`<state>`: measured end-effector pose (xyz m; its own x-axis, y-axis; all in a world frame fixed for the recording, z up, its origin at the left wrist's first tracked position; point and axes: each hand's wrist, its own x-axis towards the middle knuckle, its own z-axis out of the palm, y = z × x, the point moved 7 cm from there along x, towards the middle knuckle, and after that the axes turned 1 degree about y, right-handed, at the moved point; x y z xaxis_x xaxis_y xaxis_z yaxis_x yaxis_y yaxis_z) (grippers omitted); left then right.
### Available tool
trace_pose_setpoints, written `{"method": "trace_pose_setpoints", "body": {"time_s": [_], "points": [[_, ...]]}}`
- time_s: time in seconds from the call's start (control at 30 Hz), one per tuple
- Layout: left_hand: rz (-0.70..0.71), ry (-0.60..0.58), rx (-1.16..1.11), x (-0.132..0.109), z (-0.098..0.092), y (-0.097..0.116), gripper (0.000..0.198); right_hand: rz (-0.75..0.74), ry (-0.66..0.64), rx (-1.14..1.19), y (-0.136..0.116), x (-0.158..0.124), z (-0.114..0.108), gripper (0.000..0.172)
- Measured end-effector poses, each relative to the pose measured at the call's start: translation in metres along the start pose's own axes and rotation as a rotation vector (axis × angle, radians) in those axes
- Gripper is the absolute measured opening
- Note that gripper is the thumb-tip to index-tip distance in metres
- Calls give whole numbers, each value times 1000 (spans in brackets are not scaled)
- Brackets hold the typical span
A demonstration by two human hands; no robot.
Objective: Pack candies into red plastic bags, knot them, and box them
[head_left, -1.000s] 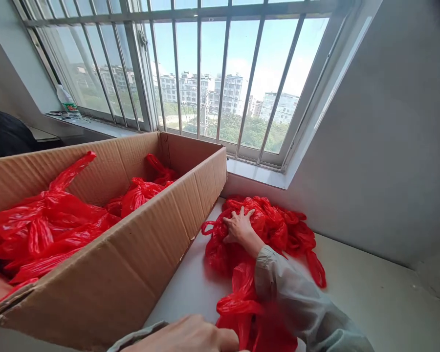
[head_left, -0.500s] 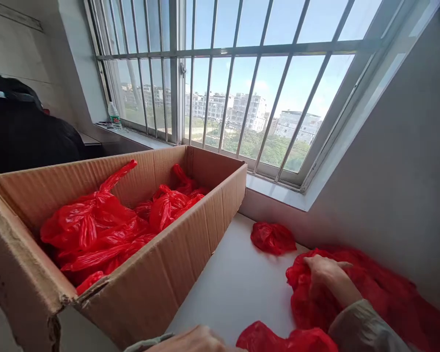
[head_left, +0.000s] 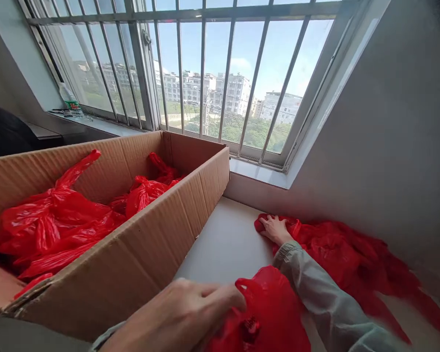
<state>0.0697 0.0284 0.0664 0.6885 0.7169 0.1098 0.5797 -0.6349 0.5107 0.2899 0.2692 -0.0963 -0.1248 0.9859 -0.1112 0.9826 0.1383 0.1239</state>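
My left hand (head_left: 194, 305) is closed on the edge of a red plastic bag (head_left: 273, 308) at the bottom centre. That bag bulges and has a loop handle and a dark bunched spot on its front. Farther off, my right hand (head_left: 275, 229) lies with fingers spread on a small crumpled red bag (head_left: 259, 225) beside the wall. A heap of red plastic bags (head_left: 337, 244) spreads to the right of my right forearm. More red bags (head_left: 62, 210), some knotted, fill part of the cardboard box on the left.
The open cardboard box (head_left: 139, 244) stands on the white table (head_left: 231, 239), its long side toward me. Behind it are a barred window (head_left: 212, 78) and a sill with a plastic bottle (head_left: 70, 98). A grey wall (head_left: 370, 146) bounds the right side.
My right hand has moved from the heap of bags to the small bag by the wall. My left hand has come farther into view with its bag, which is lifted higher. The view has turned right.
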Motion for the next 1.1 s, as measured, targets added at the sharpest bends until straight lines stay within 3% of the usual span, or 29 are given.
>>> {"method": "trace_pose_setpoints", "body": {"time_s": [0.07, 0.13, 0.27, 0.33, 0.37, 0.43, 0.5, 0.57, 0.63, 0.73, 0.83, 0.93, 1.03, 1.1], "points": [[-78, 185, -45, 2, -18, -7, 23, 27, -7, 9, 31, -16, 7, 47], [-136, 294, -98, 7, -26, -14, 22, 44, -11, 41, 56, -32, 7, 48], [-168, 350, -259, 24, -24, -18, 18, 16, 58, 160, 73, -73, -23, 42], [-158, 359, -308, 31, -21, -14, 18, -81, 190, 296, 56, -110, -57, 36], [-152, 362, -324, 35, -20, -11, 17, -202, 378, 546, 42, -137, -84, 31], [-151, 368, -368, 40, -17, -6, 17, -417, 595, 938, 11, -193, -123, 24], [-142, 359, -427, 45, -14, -2, 16, -640, 594, 1010, -31, -236, -141, 23], [-136, 366, -449, 50, -13, -1, 15, -680, 562, 816, -66, -257, -138, 29], [-137, 375, -467, 53, -13, -3, 14, -529, 562, 579, -76, -256, -122, 38], [-144, 352, -600, 57, -12, -12, 13, -239, 565, 321, -53, -244, -90, 38], [-113, 333, -737, 58, -12, -18, 15, -105, 501, 180, -23, -241, -66, 22], [-87, 350, -776, 58, -16, -19, 24, -59, 461, 102, -6, -246, -61, 2], [-71, 401, -689, 55, -24, -19, 32, -29, 465, 75, -1, -253, -65, 8], [-7, 351, -519, 54, -25, -15, 35, -16, 467, 89, 0, -255, -66, 13]]}}
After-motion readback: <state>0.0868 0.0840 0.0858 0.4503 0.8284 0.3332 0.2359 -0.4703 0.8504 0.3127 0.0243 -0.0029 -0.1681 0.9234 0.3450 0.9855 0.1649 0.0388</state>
